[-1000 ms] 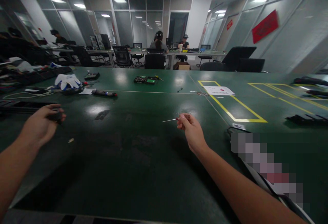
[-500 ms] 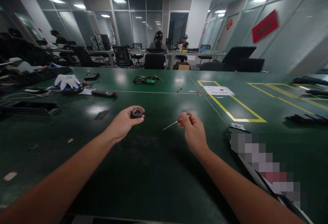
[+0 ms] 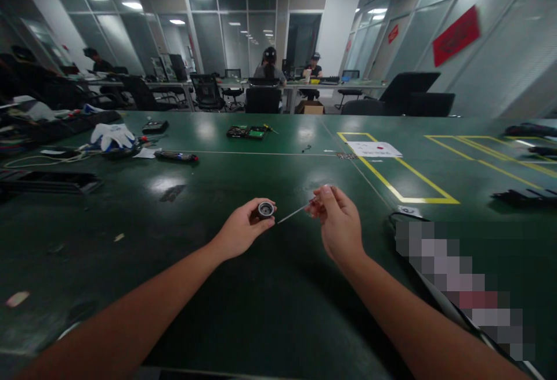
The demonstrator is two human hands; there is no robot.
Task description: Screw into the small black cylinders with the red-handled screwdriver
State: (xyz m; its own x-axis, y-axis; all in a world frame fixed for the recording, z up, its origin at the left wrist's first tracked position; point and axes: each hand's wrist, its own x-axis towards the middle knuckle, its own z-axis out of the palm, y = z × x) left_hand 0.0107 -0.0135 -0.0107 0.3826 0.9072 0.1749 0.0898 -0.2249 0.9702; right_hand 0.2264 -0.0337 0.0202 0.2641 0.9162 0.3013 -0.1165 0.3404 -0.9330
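Observation:
My left hand is closed around a small dark round part with a hollow, ringed face, held between thumb and fingers. The open face of that part points up and toward me. In my right hand is a screwdriver with a thin metal shaft and a clear reddish handle, mostly covered by the fingers. Its shaft slants down to the left, and the tip is close beside the round part. Whether the two touch, I cannot tell. Both hands are above the green table.
White-and-blue gloves, cables and a dark pen-shaped tool are at left. A screwdriver kit lies farther back. Yellow tape and a white sheet mark the right side. A pixelated area covers the near right. People sit beyond.
My left hand has moved right and slightly down, bringing the round part near the screwdriver tip. The part's face has tipped more toward me. My right hand has shifted slightly right.

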